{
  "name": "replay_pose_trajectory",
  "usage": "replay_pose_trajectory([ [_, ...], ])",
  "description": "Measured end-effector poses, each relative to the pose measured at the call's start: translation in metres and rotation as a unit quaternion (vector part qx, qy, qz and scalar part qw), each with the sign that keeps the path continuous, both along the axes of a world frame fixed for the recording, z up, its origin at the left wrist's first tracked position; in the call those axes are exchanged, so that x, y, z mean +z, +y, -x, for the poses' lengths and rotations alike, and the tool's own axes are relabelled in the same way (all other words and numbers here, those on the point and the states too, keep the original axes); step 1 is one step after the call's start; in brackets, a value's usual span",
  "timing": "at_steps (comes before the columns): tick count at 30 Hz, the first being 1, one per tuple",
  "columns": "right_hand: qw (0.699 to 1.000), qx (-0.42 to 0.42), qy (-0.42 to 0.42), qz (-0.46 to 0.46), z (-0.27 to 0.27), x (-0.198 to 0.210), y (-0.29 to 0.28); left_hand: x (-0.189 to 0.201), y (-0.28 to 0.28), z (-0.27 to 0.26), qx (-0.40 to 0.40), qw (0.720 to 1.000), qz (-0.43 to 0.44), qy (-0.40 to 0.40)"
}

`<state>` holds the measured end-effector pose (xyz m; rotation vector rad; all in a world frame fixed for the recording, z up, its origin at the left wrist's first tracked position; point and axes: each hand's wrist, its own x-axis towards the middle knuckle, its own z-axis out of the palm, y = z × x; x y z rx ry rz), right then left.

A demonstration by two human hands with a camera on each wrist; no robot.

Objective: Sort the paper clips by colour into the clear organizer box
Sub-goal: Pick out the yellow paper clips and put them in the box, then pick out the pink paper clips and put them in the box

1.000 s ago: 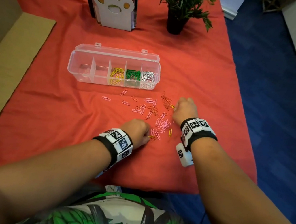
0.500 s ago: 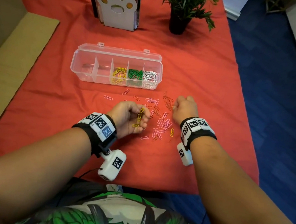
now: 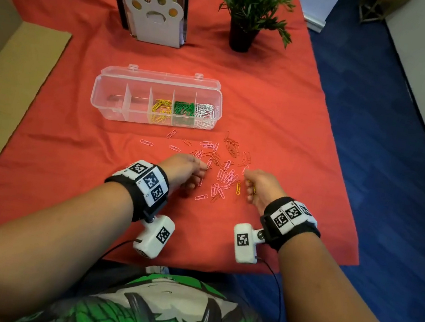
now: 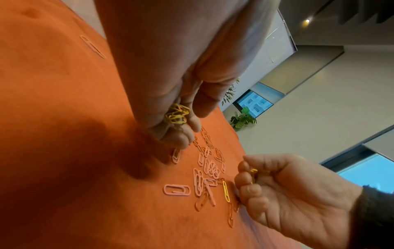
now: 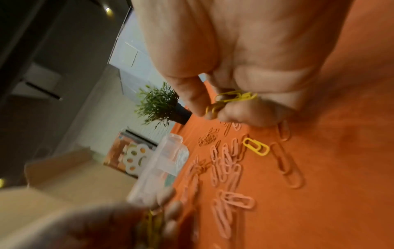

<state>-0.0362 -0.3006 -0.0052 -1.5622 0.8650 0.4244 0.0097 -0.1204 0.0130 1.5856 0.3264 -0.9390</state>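
A clear organizer box (image 3: 109, 106) lies open on the red cloth, with yellow clips (image 3: 161, 110), green clips (image 3: 184, 108) and white clips (image 3: 206, 110) in three right compartments; the two left ones look empty. Pink and orange clips (image 3: 224, 176) are scattered in front of it. My left hand (image 3: 186, 169) hovers at the pile's left edge, fingers curled round a bunch of yellow clips (image 4: 177, 115). My right hand (image 3: 261, 187) sits at the pile's right edge, pinching a few yellow clips (image 5: 233, 99). One loose yellow clip (image 3: 238, 188) lies between the hands.
A potted plant (image 3: 246, 8) and a paw-shaped bookend with books (image 3: 154, 14) stand at the back of the table. Flat cardboard (image 3: 2, 102) lies along the left. The table's right edge drops to blue floor (image 3: 385, 159).
My left hand lifted from the cloth holding yellow clips and moved up to the pile's left edge. My right hand drew back toward me and turned, now near the loose yellow clip.
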Motion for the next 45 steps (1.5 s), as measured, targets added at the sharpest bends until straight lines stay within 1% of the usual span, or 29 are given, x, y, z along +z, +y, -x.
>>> replay_pose_trajectory([
  [1, 0.993, 0.069, 0.016, 0.094, 0.001, -0.001, 0.0, 0.0, 0.0, 0.0, -0.004, 1.0, -0.003, -0.001],
  [2, 0.968, 0.149, 0.031, 0.2, 0.002, 0.0, 0.002, 0.0, 0.001, 0.0, -0.009, 1.0, -0.009, -0.001],
  [4, 0.883, 0.284, 0.054, 0.371, 0.005, 0.003, 0.01, -0.001, 0.003, -0.001, -0.019, 0.999, -0.029, -0.012],
  [5, 0.847, 0.325, 0.06, 0.416, 0.006, 0.003, 0.015, -0.001, 0.005, -0.002, -0.023, 0.999, -0.041, -0.022],
  [6, 0.827, 0.346, 0.061, 0.438, 0.008, 0.001, 0.02, 0.0, 0.006, -0.002, -0.024, 0.998, -0.05, -0.028],
  [7, 0.815, 0.361, 0.066, 0.448, 0.01, 0.0, 0.026, 0.002, 0.008, -0.004, -0.022, 0.998, -0.052, -0.032],
  [8, 0.812, 0.362, 0.074, 0.451, 0.01, 0.001, 0.03, 0.004, 0.01, -0.005, -0.017, 0.998, -0.051, -0.037],
  [11, 0.816, 0.357, 0.088, 0.447, 0.005, 0.009, 0.035, 0.013, 0.018, -0.015, 0.006, 0.997, -0.035, -0.069],
  [13, 0.828, 0.363, 0.058, 0.424, -0.004, 0.023, 0.037, 0.021, 0.024, -0.026, 0.027, 0.995, -0.016, -0.097],
  [14, 0.843, 0.361, 0.028, 0.397, -0.009, 0.03, 0.039, 0.029, 0.027, -0.033, 0.042, 0.993, -0.006, -0.107],
  [16, 0.903, 0.307, -0.004, 0.302, -0.023, 0.041, 0.045, 0.04, 0.034, -0.052, 0.081, 0.988, 0.017, -0.13],
  [17, 0.924, 0.278, -0.023, 0.261, -0.031, 0.042, 0.049, 0.046, 0.037, -0.062, 0.098, 0.985, 0.019, -0.139],
  [20, 0.956, 0.228, -0.071, 0.172, -0.057, 0.049, 0.062, 0.056, 0.042, -0.093, 0.158, 0.975, 0.014, -0.156],
  [22, 0.97, 0.195, -0.084, 0.118, -0.069, 0.056, 0.072, 0.057, 0.046, -0.104, 0.199, 0.969, 0.006, -0.145],
  [23, 0.975, 0.182, -0.087, 0.096, -0.076, 0.057, 0.076, 0.055, 0.05, -0.11, 0.193, 0.968, -0.025, -0.16],
  [25, 0.977, 0.173, -0.096, 0.074, -0.088, 0.058, 0.081, 0.049, 0.055, -0.117, 0.148, 0.966, -0.126, -0.17],
  [26, 0.976, 0.175, -0.103, 0.077, -0.094, 0.059, 0.083, 0.049, 0.058, -0.116, 0.124, 0.963, -0.142, -0.195],
  [27, 0.974, 0.178, -0.11, 0.085, -0.1, 0.061, 0.084, 0.048, 0.062, -0.119, 0.128, 0.961, -0.14, -0.203],
  [29, 0.967, 0.188, -0.125, 0.119, -0.112, 0.065, 0.087, 0.046, 0.067, -0.12, 0.106, 0.963, -0.141, -0.202],
  [31, 0.952, 0.204, -0.151, 0.173, -0.125, 0.068, 0.092, 0.042, 0.077, -0.119, 0.129, 0.959, -0.128, -0.218],
  [32, 0.943, 0.214, -0.163, 0.197, -0.13, 0.07, 0.097, 0.044, 0.08, -0.116, 0.153, 0.96, -0.115, -0.205],
  [33, 0.935, 0.224, -0.172, 0.215, -0.135, 0.072, 0.103, 0.042, 0.086, -0.113, 0.168, 0.953, -0.114, -0.225],
  [34, 0.928, 0.233, -0.179, 0.227, -0.14, 0.073, 0.11, 0.037, 0.089, -0.108, 0.207, 0.944, -0.112, -0.23],
  [35, 0.922, 0.243, -0.181, 0.24, -0.145, 0.074, 0.119, 0.032, 0.093, -0.104, 0.21, 0.94, -0.119, -0.241],
  [37, 0.916, 0.259, -0.178, 0.249, -0.153, 0.074, 0.136, 0.023, 0.103, -0.09, 0.184, 0.944, -0.126, -0.244],
  [40, 0.922, 0.3, -0.154, 0.189, -0.161, 0.075, 0.156, 0.003, 0.121, -0.074, 0.158, 0.946, -0.156, -0.235],
  [42, 0.916, 0.331, -0.137, 0.181, -0.163, 0.078, 0.16, -0.007, 0.126, -0.066, 0.131, 0.948, -0.189, -0.22],
  [43, 0.913, 0.331, -0.139, 0.192, -0.163, 0.078, 0.158, -0.01, 0.126, -0.063, 0.114, 0.946, -0.199, -0.228],
  [45, 0.918, 0.299, -0.148, 0.214, -0.163, 0.078, 0.151, -0.013, 0.123, -0.056, 0.065, 0.937, -0.232, -0.254],
])
